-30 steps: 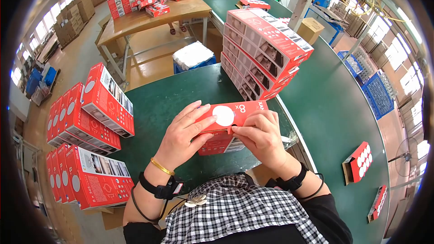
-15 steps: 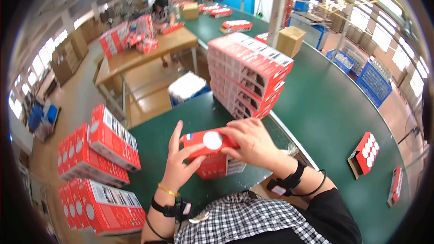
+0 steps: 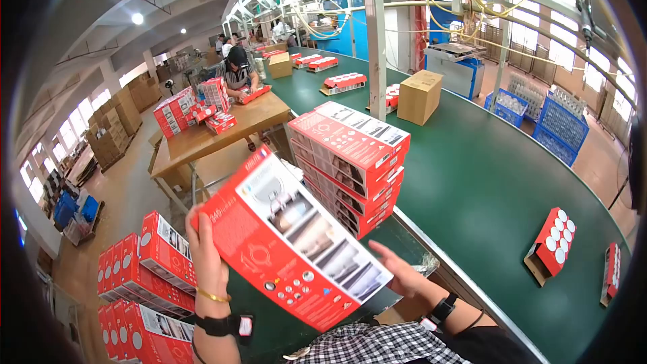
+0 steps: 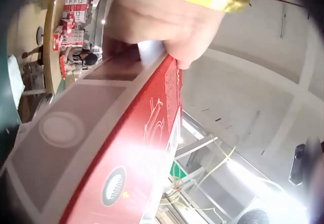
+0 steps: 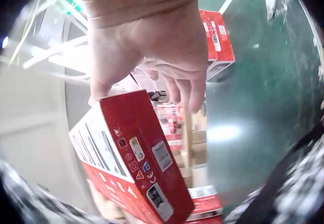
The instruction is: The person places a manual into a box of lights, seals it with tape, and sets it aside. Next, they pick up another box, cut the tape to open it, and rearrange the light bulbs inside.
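A large red box (image 3: 290, 243) with photos on its face is held tilted in front of the body. My left hand (image 3: 209, 256) grips its left end, the thumb on the near face; the left wrist view shows that hand (image 4: 157, 21) on the box edge (image 4: 136, 148). Beside the lower right end is my right hand (image 3: 404, 276), fingers extended. In the right wrist view the right hand (image 5: 152, 46) is spread over the box's red end (image 5: 147, 158); whether its thumb touches the box I cannot tell. Behind stands a stack of red boxes (image 3: 350, 155).
More red boxes (image 3: 162, 296) are piled at the lower left. On the green table (image 3: 472, 182) lie open red trays with white discs (image 3: 556, 239) at the right and a brown carton (image 3: 419, 98) farther back. A person (image 3: 239, 74) works at a wooden table (image 3: 256, 118).
The held box has been lifted and turned so its long photo face shows. My right hand has come off its top and moved to the lower right. The head view has tilted up.
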`<state>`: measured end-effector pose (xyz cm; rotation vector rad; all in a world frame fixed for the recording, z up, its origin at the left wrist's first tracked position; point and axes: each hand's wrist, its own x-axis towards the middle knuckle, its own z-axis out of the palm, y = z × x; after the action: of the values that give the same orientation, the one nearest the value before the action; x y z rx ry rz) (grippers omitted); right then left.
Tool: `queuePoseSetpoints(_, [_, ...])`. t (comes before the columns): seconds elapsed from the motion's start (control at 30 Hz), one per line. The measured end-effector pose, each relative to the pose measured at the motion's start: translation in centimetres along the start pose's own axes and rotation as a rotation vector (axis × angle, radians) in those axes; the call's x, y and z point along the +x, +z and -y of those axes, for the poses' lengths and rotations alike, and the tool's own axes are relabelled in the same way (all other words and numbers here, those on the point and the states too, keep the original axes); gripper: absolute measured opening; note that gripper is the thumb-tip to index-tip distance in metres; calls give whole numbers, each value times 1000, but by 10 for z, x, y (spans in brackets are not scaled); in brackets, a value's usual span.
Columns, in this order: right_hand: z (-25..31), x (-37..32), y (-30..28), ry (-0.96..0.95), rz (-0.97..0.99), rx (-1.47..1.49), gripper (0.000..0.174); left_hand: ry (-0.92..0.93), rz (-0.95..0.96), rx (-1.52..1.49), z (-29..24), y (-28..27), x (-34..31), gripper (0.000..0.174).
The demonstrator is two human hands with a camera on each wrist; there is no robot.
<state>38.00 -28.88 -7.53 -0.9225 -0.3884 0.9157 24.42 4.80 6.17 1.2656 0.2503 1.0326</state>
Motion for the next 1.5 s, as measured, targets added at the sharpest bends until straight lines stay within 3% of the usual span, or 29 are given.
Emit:
queuePoseSetpoints(0.1, [52, 1, 8, -261, 141, -163, 99, -33, -12, -21, -2, 25, 26, 44])
queuePoseSetpoints(0.13, [73, -3, 15, -287, 36, -433, 93, -41, 3, -36, 2, 32, 37, 46])
queuePoseSetpoints(0.17, [88, -3, 21, -319, 19, -488, 82, -46, 19, -49, 5, 40, 46, 48])
queuePoseSetpoints(0.27, [126, 18, 16, -464, -106, -260, 62, -40, 76, -107, -7, 66, 52, 60])
queuePoseSetpoints(0.4, [211, 64, 21, -419, -126, -98, 41, -7, 113, 17, -28, 86, 8, 70])
queuePoseSetpoints(0.47, [247, 93, -1, -418, -81, -257, 33, -8, 110, 120, -31, 82, -24, 67])
queuePoseSetpoints(0.57, [283, 127, -12, -399, -240, -361, 32, -41, 124, 235, -23, 42, -76, 62])
queuePoseSetpoints(0.7, [293, 173, -71, -265, -309, -565, 36, -167, -151, 374, -28, -13, -146, 57])
queuePoseSetpoints(0.77, [281, 209, -128, -567, -519, -1213, 40, -208, -366, 417, -28, -47, -181, 50])
queuePoseSetpoints(0.8, [287, 199, -129, -689, -521, -1396, 41, -187, -361, 429, -29, -58, -195, 48])
queuePoseSetpoints(0.83, [299, 223, -167, -786, -502, -1791, 38, -165, -404, 454, -30, -76, -219, 48])
queuePoseSetpoints(0.87, [306, 236, -184, -880, -554, -1852, 35, -155, -471, 472, -30, -86, -233, 45])
queuePoseSetpoints(0.9, [307, 244, -181, -1066, -458, -1561, 31, -147, -552, 527, -38, -87, -241, 40])
queuePoseSetpoints(0.93, [308, 199, -116, -980, -456, -1506, 32, -80, -588, 602, -39, -98, -250, 35])
queuePoseSetpoints(0.97, [305, 237, -178, -1283, -333, -1477, 33, -37, -625, 646, -38, -119, -256, 32])
queuePoseSetpoints(1.0, [297, 235, -184, -1333, -346, -1487, 37, 42, -682, 720, -40, -139, -256, 31])
queuePoseSetpoints(1.03, [278, 188, -124, -1118, -244, -1280, 38, 72, -755, 893, -50, -148, -254, 29])
queuePoseSetpoints(1.07, [259, 168, -98, -1079, -210, -1190, 39, 167, -824, 1109, -67, -143, -249, 31])
queuePoseSetpoints(1.1, [248, 162, -101, -1057, -184, -1245, 39, 313, -828, 1447, -72, -162, -245, 36])
queuePoseSetpoints(1.13, [234, 157, -98, -1020, -166, -1346, 40, 311, -871, 1531, -78, -171, -240, 43])
queuePoseSetpoints(1.17, [221, 205, -183, -1239, -186, -1686, 40, 306, -869, 1602, -82, -184, -234, 51])
queuePoseSetpoints(1.2, [193, 177, -120, -1132, 0, -1270, 38, 327, -870, 1635, -83, -194, -225, 59])
queuePoseSetpoints(1.27, [167, 238, -168, -1339, 433, -1573, 24, 303, -898, 1719, -82, -216, -211, 69])
queuePoseSetpoints(1.3, [141, 174, -75, -1357, 458, -1553, 24, 299, -880, 1720, -83, -225, -207, 71])
queuePoseSetpoints(1.33, [118, 85, 34, -891, 308, -1393, 20, 297, -904, 1730, -79, -232, -203, 68])
queuePoseSetpoints(1.37, [91, 102, 21, -968, 342, -1374, 20, 370, -920, 1713, -69, -244, -199, 62])
queuePoseSetpoints(1.43, [53, 109, 23, -810, 429, -1372, 20, 416, -900, 1566, -63, -247, -202, 51])
queuePoseSetpoints(1.47, [35, 107, 19, -555, 405, -1479, 22, 433, -898, 1536, -62, -243, -203, 47])
queuePoseSetpoints(1.5, [24, 112, 36, -565, 433, -1471, 22, 419, -896, 1499, -61, -239, -205, 44])
